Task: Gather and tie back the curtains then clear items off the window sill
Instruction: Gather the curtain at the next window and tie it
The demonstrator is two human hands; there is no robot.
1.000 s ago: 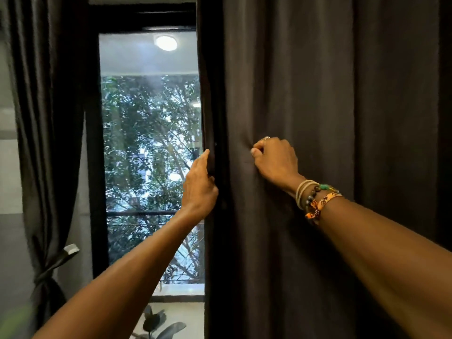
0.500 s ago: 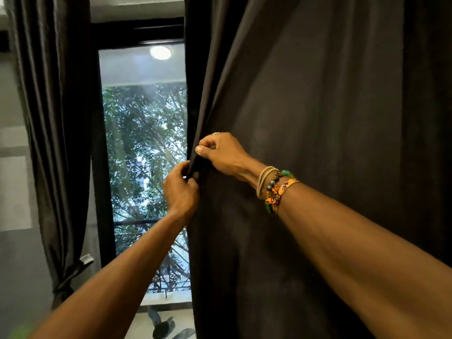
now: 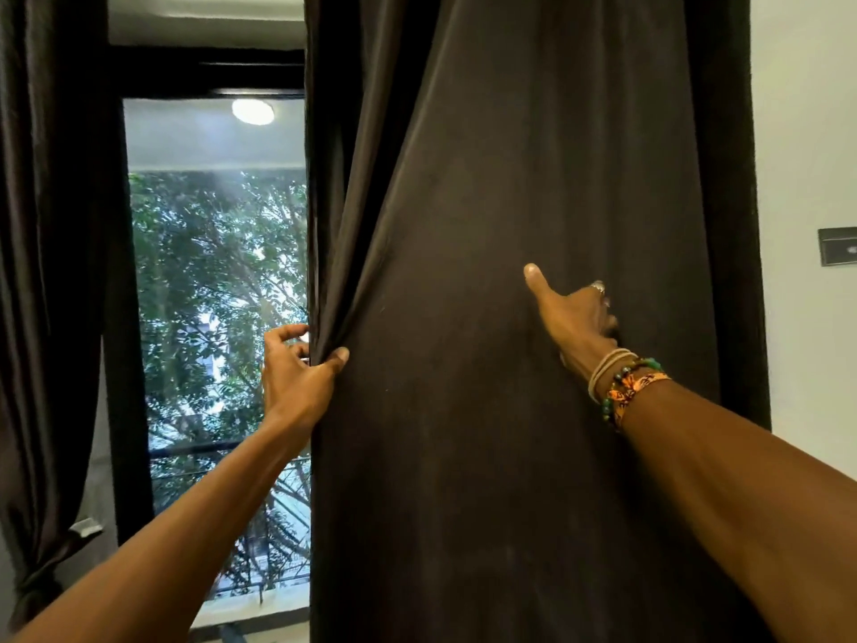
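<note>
A dark brown right curtain (image 3: pixel 487 410) hangs loose over most of the window. My left hand (image 3: pixel 299 375) grips its left edge in a bunch, thumb in front and fingers behind. My right hand (image 3: pixel 572 317), with bracelets on the wrist, lies on the fabric further right. Its thumb is stretched straight out to the left, and its fingers sink into a fold and are hidden. The left curtain (image 3: pixel 41 294) hangs gathered, bound low down by a tieback (image 3: pixel 44 577). A strip of pale window sill (image 3: pixel 250 607) shows at the bottom; nothing on it is visible.
The black-framed window (image 3: pixel 218 317) shows trees and a railing outside, with a ceiling lamp reflected in the glass. A white wall (image 3: pixel 807 155) with a dark switch plate (image 3: pixel 837 245) stands right of the curtain.
My right hand let go of the curtain's left edge and moved right across the fabric, thumb spread. My left hand kept hold of the edge. The view turned right, and the wall came into sight.
</note>
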